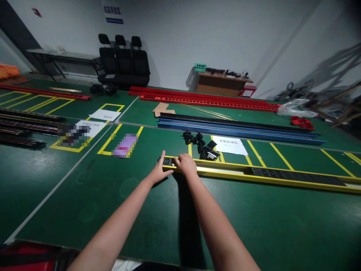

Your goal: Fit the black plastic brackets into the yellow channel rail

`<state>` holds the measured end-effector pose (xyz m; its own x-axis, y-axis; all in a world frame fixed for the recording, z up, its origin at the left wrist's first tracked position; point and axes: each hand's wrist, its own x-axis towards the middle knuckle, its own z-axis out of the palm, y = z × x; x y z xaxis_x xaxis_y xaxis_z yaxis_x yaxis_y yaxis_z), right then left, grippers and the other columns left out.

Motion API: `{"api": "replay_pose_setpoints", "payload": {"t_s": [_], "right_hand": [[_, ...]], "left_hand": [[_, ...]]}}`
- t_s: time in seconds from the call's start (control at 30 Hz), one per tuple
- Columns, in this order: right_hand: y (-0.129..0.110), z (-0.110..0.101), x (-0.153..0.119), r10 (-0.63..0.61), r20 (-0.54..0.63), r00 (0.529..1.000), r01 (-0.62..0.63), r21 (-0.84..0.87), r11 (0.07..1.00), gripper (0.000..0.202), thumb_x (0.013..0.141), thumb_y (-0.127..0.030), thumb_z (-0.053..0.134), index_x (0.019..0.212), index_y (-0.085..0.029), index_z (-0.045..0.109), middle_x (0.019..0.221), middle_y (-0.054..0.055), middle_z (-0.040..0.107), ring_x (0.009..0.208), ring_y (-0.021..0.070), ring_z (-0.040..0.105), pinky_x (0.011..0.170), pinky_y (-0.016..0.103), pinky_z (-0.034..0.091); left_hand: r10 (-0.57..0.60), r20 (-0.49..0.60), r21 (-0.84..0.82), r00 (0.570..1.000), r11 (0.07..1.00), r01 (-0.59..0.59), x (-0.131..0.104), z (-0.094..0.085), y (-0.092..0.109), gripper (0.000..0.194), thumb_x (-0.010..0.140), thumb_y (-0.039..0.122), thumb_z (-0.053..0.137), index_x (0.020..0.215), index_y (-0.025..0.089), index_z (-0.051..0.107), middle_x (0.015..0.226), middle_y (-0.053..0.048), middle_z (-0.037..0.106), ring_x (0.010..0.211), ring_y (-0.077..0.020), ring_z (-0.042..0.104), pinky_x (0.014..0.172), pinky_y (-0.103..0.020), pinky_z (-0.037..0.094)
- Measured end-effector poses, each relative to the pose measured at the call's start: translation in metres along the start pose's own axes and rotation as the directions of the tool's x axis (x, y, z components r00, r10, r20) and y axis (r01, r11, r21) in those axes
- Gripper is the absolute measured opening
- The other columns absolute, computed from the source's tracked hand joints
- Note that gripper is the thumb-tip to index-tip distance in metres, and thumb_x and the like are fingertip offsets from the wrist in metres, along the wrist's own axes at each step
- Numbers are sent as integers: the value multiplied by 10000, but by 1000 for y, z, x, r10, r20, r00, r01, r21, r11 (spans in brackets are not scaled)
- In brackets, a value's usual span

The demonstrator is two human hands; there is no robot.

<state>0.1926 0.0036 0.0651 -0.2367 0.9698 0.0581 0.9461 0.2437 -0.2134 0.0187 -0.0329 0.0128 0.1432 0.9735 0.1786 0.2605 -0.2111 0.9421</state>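
A long yellow rail (222,172) with an open channel lies across the green surface and runs out to the right. My left hand (158,171) grips its left end, thumb on the near side and a finger reaching up past the far side. Inside that end sits a small black socket module (167,161). My right hand (186,164) is closed over the rail just right of this module, its fingertips at the module's edge; the undersides of the fingers are hidden. Farther right, a row of black socket modules (272,173) fills part of the channel.
Loose black parts (200,145) lie beyond the rail, beside a white paper sign (229,145). Blue rails (239,130) and red rails (208,101) stretch behind. Dark rails (25,126) lie at left, near a pixelated purple item (125,145). Black seats (124,62) stand by the wall.
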Motion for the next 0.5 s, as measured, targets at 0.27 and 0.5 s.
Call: {"api": "replay_pose_setpoints", "payload": {"t_s": [0.27,0.5], "right_hand": [[-25,-2,-1,24,26,999,-24,20,999,734,717,-796,335,958,-157,603,997,132,588,979,266,493,856,366,332],[-46,8,1,143,32,989,-144,8,990,791,629,-825,402,1015,-160,586,1070,164,548,1040,320,450,891,426,287]], "left_hand": [[-115,-99,25,988,993,118,7,-6,-11,723,565,251,734,1238,187,479,1213,-121,574,1123,-276,542,1005,-442,387],[-125,-132,13,983,992,128,6,-6,-5,680,546,237,710,1197,195,520,1174,-98,600,1101,-279,547,1000,-434,387]]}}
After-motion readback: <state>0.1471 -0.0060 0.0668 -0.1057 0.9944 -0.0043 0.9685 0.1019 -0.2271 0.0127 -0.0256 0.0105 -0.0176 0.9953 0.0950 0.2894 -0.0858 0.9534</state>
